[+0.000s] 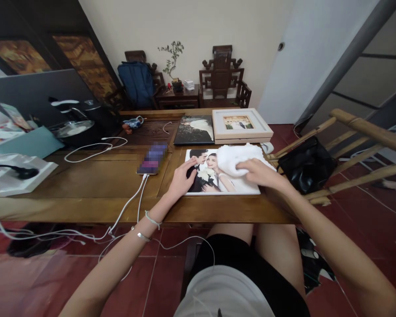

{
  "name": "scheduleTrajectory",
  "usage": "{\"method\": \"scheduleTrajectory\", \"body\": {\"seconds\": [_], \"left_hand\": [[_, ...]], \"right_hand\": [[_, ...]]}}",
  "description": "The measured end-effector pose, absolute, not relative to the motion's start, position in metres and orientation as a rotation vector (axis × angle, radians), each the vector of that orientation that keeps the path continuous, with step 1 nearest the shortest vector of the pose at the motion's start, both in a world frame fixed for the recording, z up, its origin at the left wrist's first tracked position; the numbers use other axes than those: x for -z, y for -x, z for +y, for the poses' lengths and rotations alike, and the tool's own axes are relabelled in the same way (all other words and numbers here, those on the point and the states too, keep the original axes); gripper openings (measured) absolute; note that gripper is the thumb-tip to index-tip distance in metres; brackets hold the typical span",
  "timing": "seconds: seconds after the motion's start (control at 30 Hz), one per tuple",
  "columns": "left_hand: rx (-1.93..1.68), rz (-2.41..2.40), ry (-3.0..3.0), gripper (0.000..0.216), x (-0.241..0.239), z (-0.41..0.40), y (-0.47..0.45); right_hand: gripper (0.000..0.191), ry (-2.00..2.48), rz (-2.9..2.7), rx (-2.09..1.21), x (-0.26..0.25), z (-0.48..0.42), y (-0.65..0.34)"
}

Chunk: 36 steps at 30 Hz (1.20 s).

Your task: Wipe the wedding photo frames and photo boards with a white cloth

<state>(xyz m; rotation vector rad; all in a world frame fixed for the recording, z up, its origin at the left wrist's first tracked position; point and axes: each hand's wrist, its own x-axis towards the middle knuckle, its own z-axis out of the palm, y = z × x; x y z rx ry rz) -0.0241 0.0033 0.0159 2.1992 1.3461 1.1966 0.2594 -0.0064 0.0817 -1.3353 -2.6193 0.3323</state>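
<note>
Fingers of the right hand (pixel 262 174) curl over a soft white cloth (pixel 236 158) on a glossy rectangular photo (pixel 218 187) at centre frame, left hand (pixel 181 178) flat on its edge, wooden surface (pixel 95 185) beneath.

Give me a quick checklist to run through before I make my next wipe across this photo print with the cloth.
1. Left hand steadying the photo print at its left edge: ok, palm flat on it.
2. Right hand on the white cloth: ok, resting on top of it.
3. Cloth lying on the print: ok, it covers the upper right part.
4. Print lying flat on the wooden table: ok, though its front edge sits near the table's edge.
5. Phone and its white cable apart from the print: ok, they lie to the left.
6. Print surface clean: cannot tell.
</note>
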Motion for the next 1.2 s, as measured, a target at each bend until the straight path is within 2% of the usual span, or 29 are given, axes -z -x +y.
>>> {"method": "scheduleTrajectory", "body": {"seconds": [0.2,0.33,0.43,0.63,0.87,1.03,1.2], "left_hand": [[-1.187,1.368,-2.204,0.029,-0.017,0.003,0.023],[-1.164,1.376,-2.223,0.030,-0.018,0.002,0.023],[-1.167,1.371,-2.225,0.030,-0.017,0.003,0.023],[-1.181,1.356,-2.232,0.031,-0.015,0.004,0.024],[-1.187,1.359,-2.233,0.030,-0.014,0.004,0.025],[-1.184,1.359,-2.233,0.031,-0.014,0.004,0.024],[-1.203,1.360,-2.219,0.030,-0.015,0.004,0.024]], "right_hand": [[0.059,1.360,-2.638,-0.353,-0.082,-0.106,-0.253],[0.058,1.349,-2.693,-0.483,-0.097,-0.129,-0.240],[0.058,1.309,-2.699,-0.476,-0.099,-0.106,-0.231],[0.052,1.201,-2.641,-0.409,-0.091,-0.005,-0.214],[0.052,1.255,-2.629,-0.322,-0.093,0.069,-0.201],[0.050,1.282,-2.577,-0.303,-0.089,0.067,-0.196],[0.051,1.293,-2.552,-0.328,-0.080,0.006,-0.194]]}}
